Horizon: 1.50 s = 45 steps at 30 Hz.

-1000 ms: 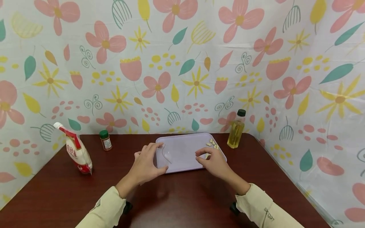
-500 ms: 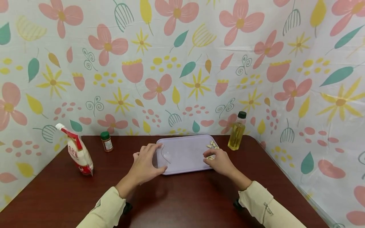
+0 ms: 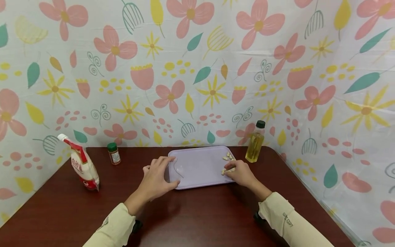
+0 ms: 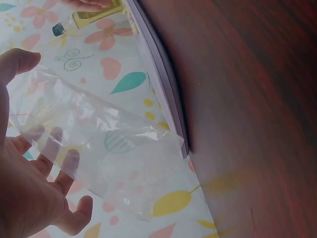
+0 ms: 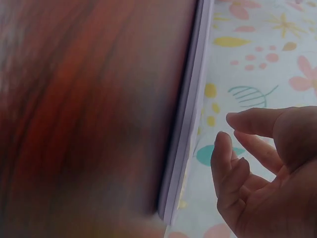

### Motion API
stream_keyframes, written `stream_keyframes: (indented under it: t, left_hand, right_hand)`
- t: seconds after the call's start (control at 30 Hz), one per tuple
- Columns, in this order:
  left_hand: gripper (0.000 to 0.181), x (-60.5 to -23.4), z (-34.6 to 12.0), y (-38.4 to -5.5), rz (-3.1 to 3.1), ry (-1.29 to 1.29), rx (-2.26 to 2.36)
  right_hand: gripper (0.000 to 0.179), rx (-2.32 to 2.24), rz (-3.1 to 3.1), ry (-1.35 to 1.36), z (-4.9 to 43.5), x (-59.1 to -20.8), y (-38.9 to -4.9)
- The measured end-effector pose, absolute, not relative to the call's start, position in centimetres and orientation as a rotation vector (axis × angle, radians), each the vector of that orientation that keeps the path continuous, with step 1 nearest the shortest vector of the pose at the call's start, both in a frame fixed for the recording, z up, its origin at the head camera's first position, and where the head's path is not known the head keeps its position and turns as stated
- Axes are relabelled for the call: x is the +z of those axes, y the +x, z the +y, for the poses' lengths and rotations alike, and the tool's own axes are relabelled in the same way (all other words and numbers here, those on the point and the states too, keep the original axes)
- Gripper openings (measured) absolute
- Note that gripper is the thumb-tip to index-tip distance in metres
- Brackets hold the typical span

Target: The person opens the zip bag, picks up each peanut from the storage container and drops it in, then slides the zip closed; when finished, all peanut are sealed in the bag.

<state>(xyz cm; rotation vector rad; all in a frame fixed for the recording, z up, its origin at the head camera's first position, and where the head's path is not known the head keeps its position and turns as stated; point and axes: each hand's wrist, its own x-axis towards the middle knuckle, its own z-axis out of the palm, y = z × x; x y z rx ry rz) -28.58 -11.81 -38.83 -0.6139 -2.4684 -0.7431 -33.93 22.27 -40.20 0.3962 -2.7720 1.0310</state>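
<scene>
A lilac tray (image 3: 200, 164) lies on the dark wooden table. At its left end my left hand (image 3: 157, 176) holds a clear plastic bag (image 4: 114, 134), thumb and fingers spread wide across it. Through the film, several of its fingers show in the left wrist view. Small pale nut-like pieces (image 3: 228, 156) lie in a loose group at the tray's right end; their exact kind is too small to tell. Over this group is my right hand (image 3: 242, 174), thumb and forefinger slightly apart. In the right wrist view I see nothing between its bent fingers (image 5: 225, 148).
Behind the tray on the right stands an oil bottle (image 3: 255, 142) with a dark cap. To the left are a small green-lidded jar (image 3: 114, 154) and a white-and-red spouted pouch (image 3: 82, 164). A flower-patterned curtain (image 3: 191, 75) closes off the back and right side.
My right hand has moved rightward from the tray's middle and come down to the pale pieces. My left hand has stayed in place with the bag.
</scene>
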Motion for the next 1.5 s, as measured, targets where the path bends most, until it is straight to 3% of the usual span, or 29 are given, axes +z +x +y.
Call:
stream_keyframes:
  t: [1.5]
  left_hand:
    - [0.072, -39.1, -12.0, -29.0, -2.507, -0.609, -0.751]
  right_hand:
    - [0.008, 0.798, -3.016, 0.153, 23.2, -41.1, -35.5]
